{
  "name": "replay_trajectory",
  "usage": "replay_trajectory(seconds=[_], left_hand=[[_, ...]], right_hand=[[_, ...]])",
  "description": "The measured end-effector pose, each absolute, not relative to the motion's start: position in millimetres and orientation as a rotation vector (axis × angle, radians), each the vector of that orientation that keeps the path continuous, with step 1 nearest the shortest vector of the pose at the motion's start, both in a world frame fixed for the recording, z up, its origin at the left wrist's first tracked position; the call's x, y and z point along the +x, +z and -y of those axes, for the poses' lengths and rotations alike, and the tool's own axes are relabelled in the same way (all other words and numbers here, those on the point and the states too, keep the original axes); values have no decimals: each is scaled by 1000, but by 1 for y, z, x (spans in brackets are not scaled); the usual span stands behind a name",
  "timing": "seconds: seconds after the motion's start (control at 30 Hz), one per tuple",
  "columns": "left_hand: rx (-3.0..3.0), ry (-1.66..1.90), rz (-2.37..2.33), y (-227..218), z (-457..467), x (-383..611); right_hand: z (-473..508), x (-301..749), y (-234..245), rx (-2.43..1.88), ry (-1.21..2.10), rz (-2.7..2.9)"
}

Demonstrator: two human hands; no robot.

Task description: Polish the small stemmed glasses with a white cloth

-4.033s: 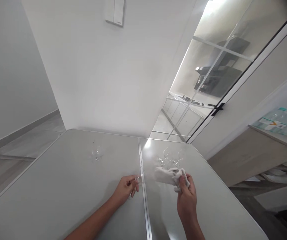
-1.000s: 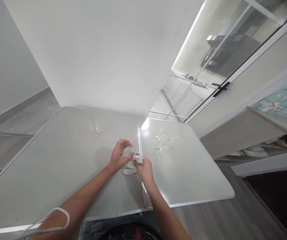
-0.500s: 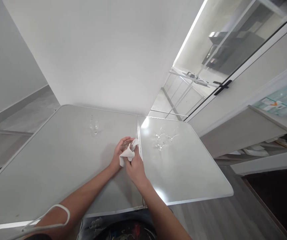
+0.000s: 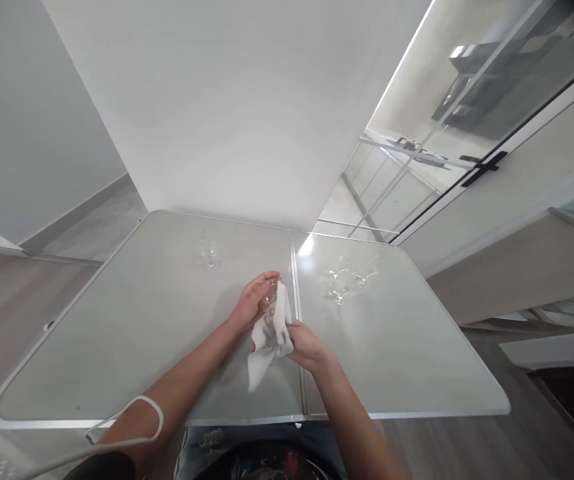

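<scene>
My left hand [image 4: 253, 303] is closed around the bowl of a clear wine glass [image 4: 269, 297], held above the table. A white cloth [image 4: 283, 313] drapes over the glass's near side and hangs down below it. From the right, my right hand [image 4: 309, 345] grips the cloth around the lower part of the glass, so the stem and foot are mostly covered. Another clear glass [image 4: 210, 256] stands farther back on the left half of the table. On the right half, several clear stemmed glasses [image 4: 339, 297] form a group.
The pale folding table [image 4: 397, 347] has a metal seam [image 4: 297, 287] down its middle. A white wall [image 4: 237, 120] rises at its back edge. To the right are a glass-paned door [image 4: 417, 153] and a shelf [image 4: 527, 267]. A white cord loop [image 4: 154, 407] hangs by my left forearm.
My right hand has moved down and right, and the cloth is now spread out, hanging lower along the glass. The left hand still holds the bowl. The view has shifted left.
</scene>
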State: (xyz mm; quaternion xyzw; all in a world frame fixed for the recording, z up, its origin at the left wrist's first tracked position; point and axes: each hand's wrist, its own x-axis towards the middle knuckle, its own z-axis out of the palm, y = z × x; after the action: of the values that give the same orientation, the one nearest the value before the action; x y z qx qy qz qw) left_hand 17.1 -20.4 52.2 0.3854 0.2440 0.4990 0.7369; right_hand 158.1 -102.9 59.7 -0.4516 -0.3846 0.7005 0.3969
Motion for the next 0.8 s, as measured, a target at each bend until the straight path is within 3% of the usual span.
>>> replay_trajectory(seconds=[0.1,0.27,0.5,0.7,0.8], left_hand=[[991,1070,-506,47,20,17],[1047,1206,-594,38,18,19],[1186,1214,-613,39,11,8],[1290,1157,-627,38,13,9],[1310,1104,-615,36,16,12]], right_hand=[[104,148,55,-1211,1752,1193],[102,150,53,-1699,899,1622],[105,207,71,-1629,596,1391],[127,231,88,-1320,1185,1401],[133,221,93,-1286,1278,1400]])
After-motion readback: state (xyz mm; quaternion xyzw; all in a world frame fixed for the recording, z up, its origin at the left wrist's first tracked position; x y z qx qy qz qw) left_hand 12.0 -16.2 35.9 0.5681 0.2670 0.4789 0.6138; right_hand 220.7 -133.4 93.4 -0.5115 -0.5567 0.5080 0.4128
